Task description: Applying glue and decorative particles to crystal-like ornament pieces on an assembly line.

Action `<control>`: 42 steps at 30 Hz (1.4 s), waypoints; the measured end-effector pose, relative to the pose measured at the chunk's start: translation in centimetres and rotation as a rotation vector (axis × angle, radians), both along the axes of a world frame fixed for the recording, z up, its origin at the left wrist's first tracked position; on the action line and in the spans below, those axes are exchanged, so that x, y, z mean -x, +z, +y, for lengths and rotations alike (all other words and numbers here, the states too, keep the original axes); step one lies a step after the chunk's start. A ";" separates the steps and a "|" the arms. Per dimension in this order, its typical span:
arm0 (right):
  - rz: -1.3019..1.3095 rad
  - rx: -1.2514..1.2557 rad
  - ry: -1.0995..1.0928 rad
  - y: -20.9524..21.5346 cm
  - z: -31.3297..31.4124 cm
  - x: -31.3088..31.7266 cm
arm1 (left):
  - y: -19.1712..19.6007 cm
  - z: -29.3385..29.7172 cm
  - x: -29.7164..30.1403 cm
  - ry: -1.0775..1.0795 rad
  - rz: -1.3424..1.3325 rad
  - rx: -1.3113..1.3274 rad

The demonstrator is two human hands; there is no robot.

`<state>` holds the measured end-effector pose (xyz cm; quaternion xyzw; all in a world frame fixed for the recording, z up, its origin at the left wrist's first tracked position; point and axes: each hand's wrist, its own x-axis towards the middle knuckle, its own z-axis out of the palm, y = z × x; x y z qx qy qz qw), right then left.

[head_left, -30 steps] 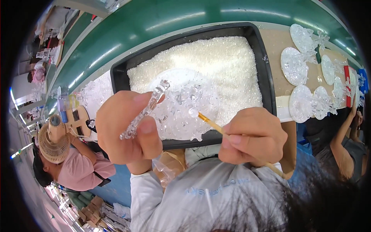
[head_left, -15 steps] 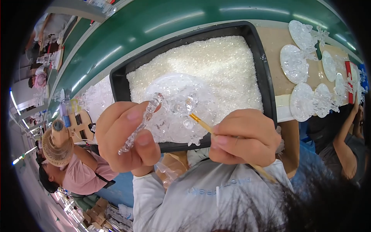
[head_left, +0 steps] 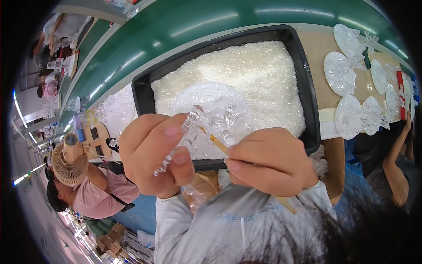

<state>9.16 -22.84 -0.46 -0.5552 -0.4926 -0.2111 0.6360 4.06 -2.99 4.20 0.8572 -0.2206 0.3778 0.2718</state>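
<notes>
Between the thumb and fingers of my left hand (head_left: 156, 152) is a slim clear plastic piece (head_left: 191, 119) with a knobbly, faceted surface, held at a slant. My right hand (head_left: 268, 160) pinches a small paintbrush (head_left: 218, 143) with a pale wooden handle and a gold ferrule. The brush tip is close to the clear piece; whether they touch I cannot tell. Below both hands, a round clear plastic part (head_left: 206, 94) with raised, shiny shapes rests on white glittering granules (head_left: 268, 79). These granules fill a black tray (head_left: 312, 110), and my hands cover part of its near edge.
Several clear round pieces (head_left: 340, 74) lie on a brown board at the right, near a red-edged box (head_left: 402, 94). More clear parts (head_left: 116, 108) are left of the tray. A beige fan (head_left: 70, 160) and a person in pink (head_left: 103, 191) are farther left; another person's arm (head_left: 398, 163) is right.
The brush tip has moved left, up to the clear piece in my left hand. The whole view has shifted slightly, so both hands appear a little farther right against the picture.
</notes>
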 end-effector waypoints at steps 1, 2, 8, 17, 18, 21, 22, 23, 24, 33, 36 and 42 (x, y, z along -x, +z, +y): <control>-0.005 0.051 0.001 0.1 0.0 0.1 | 0.0 0.0 -0.2 -0.004 -0.003 0.001; -0.008 0.052 -0.003 0.1 0.0 0.2 | -0.1 0.1 -0.4 -0.029 -0.008 -0.013; 0.010 0.018 0.023 0.1 -0.3 0.2 | -0.1 0.0 -0.3 -0.022 0.002 -0.042; -0.009 0.024 0.071 0.4 0.1 0.1 | -0.1 -0.3 0.0 0.008 0.005 -0.069; -0.004 0.027 0.029 0.1 0.2 0.1 | -0.4 -0.5 0.0 0.048 -0.035 -0.006; 0.013 -0.008 -0.005 -0.4 0.1 -0.1 | -0.6 -0.3 0.2 0.055 -0.016 0.007; 0.024 -0.044 0.003 -0.5 0.1 -0.1 | -0.8 -0.3 0.4 0.058 -0.014 0.005; 0.027 -0.046 0.006 -0.6 0.4 0.0 | -1.0 -0.2 0.6 0.085 -0.022 0.031; 0.030 -0.030 0.014 -0.3 0.6 0.1 | -1.0 -0.4 0.6 0.101 -0.031 0.062; 0.018 -0.024 -0.026 -0.4 0.3 -0.2 | -1.9 -0.6 0.3 0.188 -0.060 0.290; 0.049 0.057 0.009 -0.2 0.0 -0.3 | -1.9 -0.5 0.1 0.132 -0.021 0.322; 0.094 0.038 0.003 -0.1 -0.5 -0.2 | -1.4 0.0 -0.2 0.081 -0.007 0.238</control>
